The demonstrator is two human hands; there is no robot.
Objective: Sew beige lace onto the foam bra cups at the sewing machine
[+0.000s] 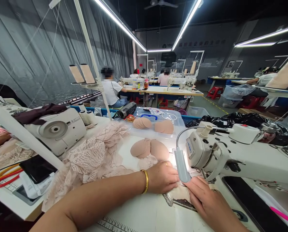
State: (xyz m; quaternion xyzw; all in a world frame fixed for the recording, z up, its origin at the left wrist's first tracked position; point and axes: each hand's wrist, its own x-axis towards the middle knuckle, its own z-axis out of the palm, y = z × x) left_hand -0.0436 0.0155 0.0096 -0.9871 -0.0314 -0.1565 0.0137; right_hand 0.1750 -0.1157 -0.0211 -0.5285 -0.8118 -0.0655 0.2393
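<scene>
My left hand (162, 177), wearing a gold bangle and a ring, presses down beside the sewing machine's needle area with its fingers together. Beige lace fabric (147, 162) runs out from under it. Facing it is my right hand (203, 196), thumb and fingers closed at the edge of the work; what lies between them is mostly hidden. A grey gooseneck lamp (181, 164) hides the needle and part of the fabric. Just beyond my left hand lie stacked beige bra cups (141, 148). The white sewing machine (221, 151) stands at the right.
A heap of beige lace (93, 154) covers the table's left side. Behind are a clear plastic box lid (180, 124) bearing more cups and a black camcorder (127, 110). A black phone (37, 167) lies left, beside red-handled scissors (6, 182). Co-workers sit farther back.
</scene>
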